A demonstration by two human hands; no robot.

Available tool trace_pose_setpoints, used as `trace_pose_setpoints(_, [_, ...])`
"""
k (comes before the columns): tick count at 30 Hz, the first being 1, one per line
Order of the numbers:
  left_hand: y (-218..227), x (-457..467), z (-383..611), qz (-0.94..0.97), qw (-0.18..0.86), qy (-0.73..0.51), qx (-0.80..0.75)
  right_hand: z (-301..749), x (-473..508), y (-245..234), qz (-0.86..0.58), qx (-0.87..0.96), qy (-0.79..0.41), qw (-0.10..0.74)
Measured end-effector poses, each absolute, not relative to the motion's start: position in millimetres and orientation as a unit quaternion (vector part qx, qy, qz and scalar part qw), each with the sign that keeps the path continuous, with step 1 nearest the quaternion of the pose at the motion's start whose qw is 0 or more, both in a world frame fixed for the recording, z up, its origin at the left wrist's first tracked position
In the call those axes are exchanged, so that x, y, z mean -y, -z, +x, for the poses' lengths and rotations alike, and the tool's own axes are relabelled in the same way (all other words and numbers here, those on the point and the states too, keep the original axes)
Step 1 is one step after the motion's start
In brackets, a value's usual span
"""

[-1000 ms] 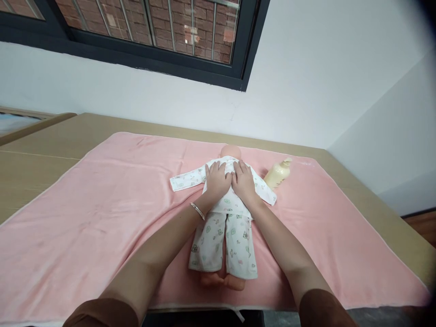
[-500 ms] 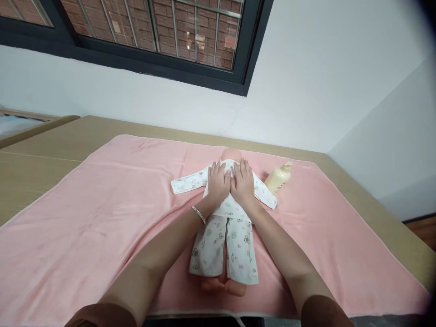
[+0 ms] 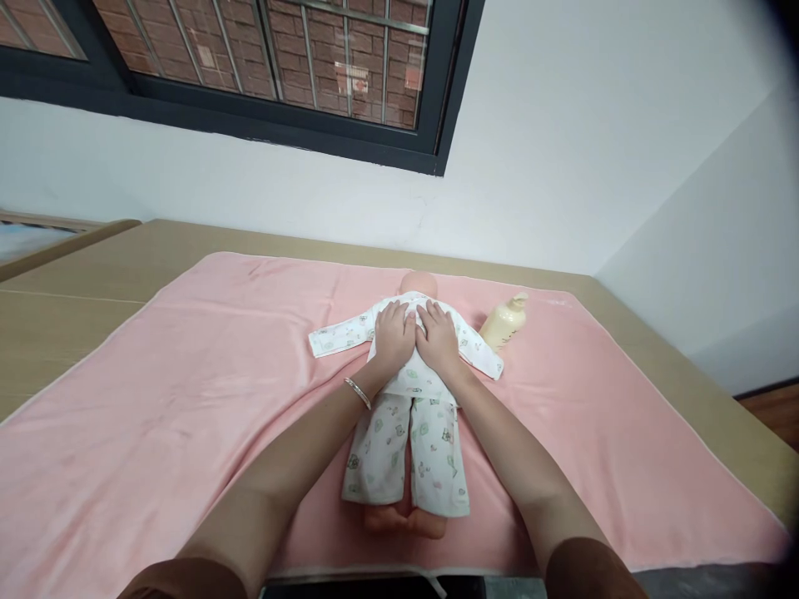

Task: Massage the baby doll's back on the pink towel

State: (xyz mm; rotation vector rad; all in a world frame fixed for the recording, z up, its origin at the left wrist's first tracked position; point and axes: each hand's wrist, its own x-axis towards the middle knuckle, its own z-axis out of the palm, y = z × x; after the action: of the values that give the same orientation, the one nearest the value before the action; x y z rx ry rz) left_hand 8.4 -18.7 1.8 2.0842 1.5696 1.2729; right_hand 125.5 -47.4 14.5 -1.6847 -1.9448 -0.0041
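Observation:
A baby doll lies stretched out on a pink blanket, its bald head pointing away from me. It wears a white printed top and matching trousers, with bare feet at the near end. My left hand rests flat on the left side of the doll's upper body, fingers pointing toward the head. Beside it, my right hand lies flat on the right side, thumbs close together. Both hands are open and grip nothing. The doll's face is not visible.
A pale yellow bottle lies tilted on the blanket by the doll's right-hand sleeve. The blanket covers most of a wooden table. Behind stand a white wall and a dark-framed window with bars.
Both my hands have slid slightly down the doll's upper body, toward me, staying flat. The doll and bottle keep their places; the view has shifted a little.

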Motion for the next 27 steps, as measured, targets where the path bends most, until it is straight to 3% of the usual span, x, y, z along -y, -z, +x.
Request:
trace_pose_setpoints(5, [-3.7,19.0,8.7,0.714,0.11,-0.422,-0.547,124.5,49.7,-13.0,-0.626,0.704,0.064,0.329])
trace_pose_setpoints(9, [-3.1,18.2,8.8,0.716,0.106,-0.426,-0.543,125.4,47.2,-14.4,-0.625,0.731,0.004,0.275])
trace_pose_setpoints(16, [-6.6,17.0,5.3,0.738,0.076,-0.404,-0.535,121.8,48.1,-23.3,-0.631,0.739,0.007,0.235])
trace_pose_setpoints(22, [-8.7,14.0,1.1,0.767,0.038,-0.397,-0.502,139.4,65.0,-68.1,-0.602,0.784,-0.078,0.129])
trace_pose_setpoints(27, [-26.6,32.1,-0.1,0.823,0.033,-0.415,-0.387,190.6,92.2,-121.1,-0.629,0.737,-0.111,0.221])
